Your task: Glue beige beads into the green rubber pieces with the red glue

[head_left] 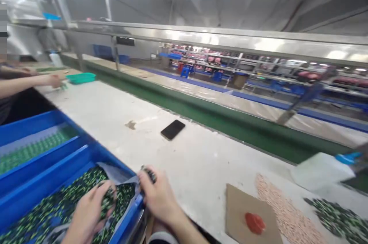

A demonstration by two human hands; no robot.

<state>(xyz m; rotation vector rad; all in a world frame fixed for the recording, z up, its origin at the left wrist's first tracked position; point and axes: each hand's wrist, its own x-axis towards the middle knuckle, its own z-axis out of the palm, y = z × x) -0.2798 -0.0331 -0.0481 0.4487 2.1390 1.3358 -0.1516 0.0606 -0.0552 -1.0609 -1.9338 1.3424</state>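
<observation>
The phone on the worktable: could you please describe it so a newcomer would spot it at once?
Start at the long white worktable beside the green conveyor belt. Near the table's middle, close to the belt edge, lies the phone, flat and alone. It is the only dark, glossy rectangle there, just right of a small brown stain.

small green-and-black parts [57, 205]: heaped loose, filling blue bin [86, 152] under and around the left-hand fingers [100, 194] | handful of the same parts [148, 173]: dark clump pinched at the right-hand fingertips [143, 179], just past the bin's near corner | grey plastic liner [115, 173]: crumpled, lying between both sets of fingers
</observation>
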